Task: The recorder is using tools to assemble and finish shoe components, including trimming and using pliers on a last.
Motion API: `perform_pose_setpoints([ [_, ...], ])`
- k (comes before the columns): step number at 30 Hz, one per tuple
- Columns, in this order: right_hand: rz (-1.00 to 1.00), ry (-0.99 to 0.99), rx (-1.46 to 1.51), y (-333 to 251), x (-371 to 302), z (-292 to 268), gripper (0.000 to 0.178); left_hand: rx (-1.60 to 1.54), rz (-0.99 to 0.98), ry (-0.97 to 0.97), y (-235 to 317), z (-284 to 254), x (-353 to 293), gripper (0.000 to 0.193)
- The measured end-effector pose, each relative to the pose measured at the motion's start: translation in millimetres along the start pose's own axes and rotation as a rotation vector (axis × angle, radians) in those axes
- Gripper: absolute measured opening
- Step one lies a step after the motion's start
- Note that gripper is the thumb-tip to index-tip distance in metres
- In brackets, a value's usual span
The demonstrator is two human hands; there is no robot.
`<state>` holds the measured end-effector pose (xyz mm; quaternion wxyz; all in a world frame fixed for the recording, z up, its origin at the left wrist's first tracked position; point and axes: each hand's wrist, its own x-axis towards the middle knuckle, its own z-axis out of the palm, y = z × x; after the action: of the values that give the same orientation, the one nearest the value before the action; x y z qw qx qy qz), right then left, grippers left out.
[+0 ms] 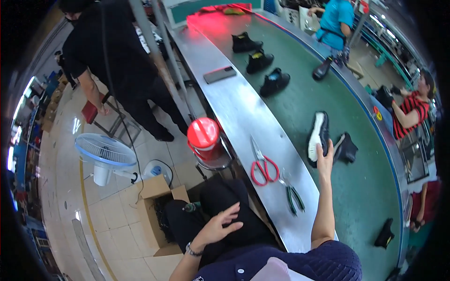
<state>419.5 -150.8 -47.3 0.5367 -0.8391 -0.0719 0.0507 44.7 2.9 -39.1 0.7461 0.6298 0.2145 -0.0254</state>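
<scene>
My right hand (325,158) reaches over the green belt, its thumb and fingers closed on the heel end of a black shoe (320,127) with a white sole. The shoe is tilted so that the sole shows. Just right of it lies another black shoe (347,149) on the belt. Above my lap, my left hand (221,225) is empty with its fingers apart. Red-handled scissors (264,171) and green-handled pliers (293,199) rest on the metal ledge between my two hands.
Several black shoes (275,82) stand farther up the green belt (300,61). A phone (219,74) lies on the ledge. Left of it are a red-lidded tub (203,134), an open cardboard box (154,188) and a fan (104,149). Other people (335,21) are nearby.
</scene>
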Motion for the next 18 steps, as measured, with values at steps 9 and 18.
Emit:
perform_pose_setpoints([
  [9,-0.524,-0.203,-0.439,-50,137,167,0.074,-0.104,-0.151,0.192,-12,-17,-29,0.065],
  [18,-0.544,-0.12,-0.442,-46,222,242,0.045,-0.167,-0.109,0.336,-19,-13,-63,0.063],
])
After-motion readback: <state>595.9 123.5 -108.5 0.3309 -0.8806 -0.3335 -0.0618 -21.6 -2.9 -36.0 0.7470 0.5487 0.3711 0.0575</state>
